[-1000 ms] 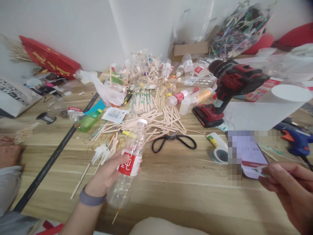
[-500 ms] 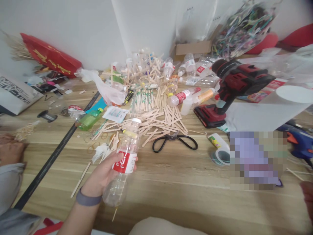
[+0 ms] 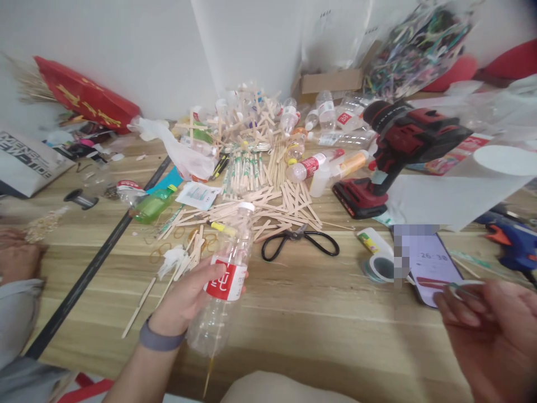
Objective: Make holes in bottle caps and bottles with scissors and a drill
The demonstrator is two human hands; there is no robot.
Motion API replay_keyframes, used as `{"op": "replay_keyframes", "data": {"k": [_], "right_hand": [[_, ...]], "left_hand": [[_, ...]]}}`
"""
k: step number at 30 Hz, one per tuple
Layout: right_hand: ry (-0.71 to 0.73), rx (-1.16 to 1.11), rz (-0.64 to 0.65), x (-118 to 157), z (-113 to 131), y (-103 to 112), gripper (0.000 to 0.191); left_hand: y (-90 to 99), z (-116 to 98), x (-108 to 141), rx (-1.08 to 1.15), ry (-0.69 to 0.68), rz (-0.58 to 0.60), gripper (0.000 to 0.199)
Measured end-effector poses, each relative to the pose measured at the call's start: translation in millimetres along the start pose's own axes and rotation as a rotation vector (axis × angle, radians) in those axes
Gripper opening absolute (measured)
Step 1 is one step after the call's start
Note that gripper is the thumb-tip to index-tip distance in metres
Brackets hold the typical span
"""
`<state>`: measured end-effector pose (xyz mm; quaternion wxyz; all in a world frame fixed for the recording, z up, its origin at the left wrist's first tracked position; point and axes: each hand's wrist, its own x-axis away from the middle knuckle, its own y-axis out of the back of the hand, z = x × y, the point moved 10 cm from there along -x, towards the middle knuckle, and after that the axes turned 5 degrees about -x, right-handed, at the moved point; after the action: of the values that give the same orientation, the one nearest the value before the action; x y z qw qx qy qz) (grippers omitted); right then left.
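Note:
Wrapped round a clear plastic bottle [image 3: 227, 281] is my left hand [image 3: 184, 299]. The bottle tilts, has a white cap and a red-and-white label, and a thin wooden skewer [image 3: 210, 372] sticks out from its bottom end. At the lower right, my right hand [image 3: 495, 330] pinches a small whitish curved piece with a green edge [image 3: 467, 284]; its exact kind is unclear. That hand is nearest a lit phone [image 3: 434, 254] on the table. Black-handled scissors [image 3: 300, 240] lie beyond the bottle, to its right.
Craft sticks [image 3: 272, 204] and bottles [image 3: 312, 166] crowd the back. A red cordless drill [image 3: 403, 145] stands right, above a spool [image 3: 380, 268] and a blue glue gun [image 3: 516, 246]. A black bar [image 3: 84, 274] crosses the left side. Another person's hand [image 3: 19, 257] rests at far left.
My left hand has shifted slightly right with the bottle, and more of the skewer shows. My right hand has come in from the right edge, with a small whitish piece in its fingers.

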<state>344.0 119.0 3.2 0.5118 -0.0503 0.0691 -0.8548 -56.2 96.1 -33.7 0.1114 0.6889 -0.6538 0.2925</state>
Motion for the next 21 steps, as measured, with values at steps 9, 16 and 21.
{"op": "replay_keyframes", "data": {"k": [9,16,21], "right_hand": [[-0.148,-0.21,0.199,24,-11,-62,0.032],[-0.239,-0.193,0.334,44,-29,-97,0.033],[-0.279,-0.137,0.436,55,-37,-116,0.035]], "left_hand": [[-30.2,7,-5,0.035,0.004,0.225,0.05],[-43.9,8,-3,0.033,0.056,0.23,0.066],[-55.0,9,-2,0.038,0.033,0.299,0.058]]}}
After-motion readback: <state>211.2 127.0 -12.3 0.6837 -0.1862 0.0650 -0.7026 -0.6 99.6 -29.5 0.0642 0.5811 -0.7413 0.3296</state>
